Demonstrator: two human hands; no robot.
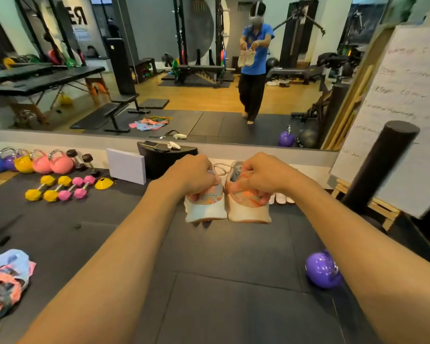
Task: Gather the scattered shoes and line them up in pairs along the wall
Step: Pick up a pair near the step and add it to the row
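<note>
- The left hand grips the first sneaker by its collar, fingers curled round it. The heel is white and the upper is patterned in pink, orange and blue.
- The right hand grips the second sneaker the same way. Its heel is cream with orange trim.
- Both sneakers hang heel-first and touching, above the black mat near the mirrored wall.
- A white pair sits behind them.
</note>
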